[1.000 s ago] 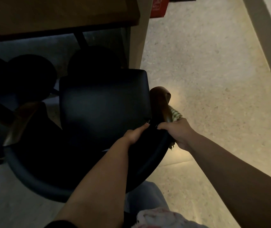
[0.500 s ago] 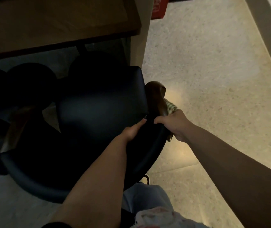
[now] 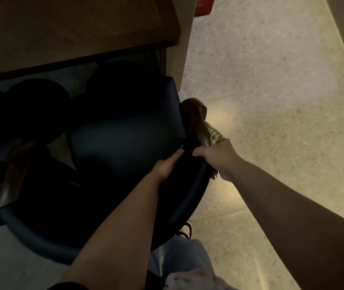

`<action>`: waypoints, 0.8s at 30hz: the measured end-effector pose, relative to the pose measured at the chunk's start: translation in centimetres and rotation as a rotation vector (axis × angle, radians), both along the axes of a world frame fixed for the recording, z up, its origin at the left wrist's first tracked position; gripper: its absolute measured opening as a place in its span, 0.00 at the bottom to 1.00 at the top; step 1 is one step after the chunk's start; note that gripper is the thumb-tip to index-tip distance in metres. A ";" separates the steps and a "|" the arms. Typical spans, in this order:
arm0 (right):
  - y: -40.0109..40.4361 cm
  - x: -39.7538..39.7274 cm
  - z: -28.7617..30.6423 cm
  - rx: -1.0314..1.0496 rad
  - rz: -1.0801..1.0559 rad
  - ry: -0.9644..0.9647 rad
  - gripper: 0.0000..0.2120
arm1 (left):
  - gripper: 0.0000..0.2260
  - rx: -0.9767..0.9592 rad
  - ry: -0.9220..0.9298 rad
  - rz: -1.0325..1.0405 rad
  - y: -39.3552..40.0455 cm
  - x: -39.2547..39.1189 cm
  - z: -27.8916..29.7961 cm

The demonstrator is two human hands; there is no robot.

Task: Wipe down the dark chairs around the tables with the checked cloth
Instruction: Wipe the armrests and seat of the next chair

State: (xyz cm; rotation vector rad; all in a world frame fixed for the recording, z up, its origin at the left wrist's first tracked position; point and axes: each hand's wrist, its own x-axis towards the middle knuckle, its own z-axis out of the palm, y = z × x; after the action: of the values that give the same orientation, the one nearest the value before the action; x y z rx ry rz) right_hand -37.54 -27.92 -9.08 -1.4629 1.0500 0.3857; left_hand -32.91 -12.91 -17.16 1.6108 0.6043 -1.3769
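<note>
2 hands (image 3: 165, 167) (image 3: 216, 156), 1 dark chair (image 3: 123, 143), 1 checked cloth (image 3: 215, 133), 1 table (image 3: 72, 28)

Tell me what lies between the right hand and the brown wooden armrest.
The checked cloth, gripped by the right hand against the armrest, in the head view.

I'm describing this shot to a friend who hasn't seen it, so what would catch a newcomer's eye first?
Two bare forearms reach in from below to the curved back of a dark chair at centre. The right hand grips the chair's rim with the checked cloth bunched under it beside a brown wooden armrest, and the left hand rests alongside. A wooden table fills the upper left, a pale speckled floor the right.
</note>
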 end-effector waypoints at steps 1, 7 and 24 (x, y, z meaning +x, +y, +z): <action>-0.1 0.1 -0.1 -0.002 -0.004 0.018 0.25 | 0.45 0.006 0.000 -0.008 0.0 0.0 0.1; 0.7 0.1 0.6 -0.147 0.010 0.038 0.29 | 0.10 0.090 -0.239 -0.097 0.5 -0.3 1.1; 4.2 -5.9 19.8 -0.047 -0.133 -0.451 0.04 | 0.10 -0.160 -0.672 0.249 3.9 -6.5 23.4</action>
State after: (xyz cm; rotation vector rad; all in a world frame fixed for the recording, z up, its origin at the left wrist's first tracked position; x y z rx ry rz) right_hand -43.40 -23.77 10.72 -1.4246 0.7872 -0.0666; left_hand -39.41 -9.03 6.20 1.6693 0.2660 -0.6210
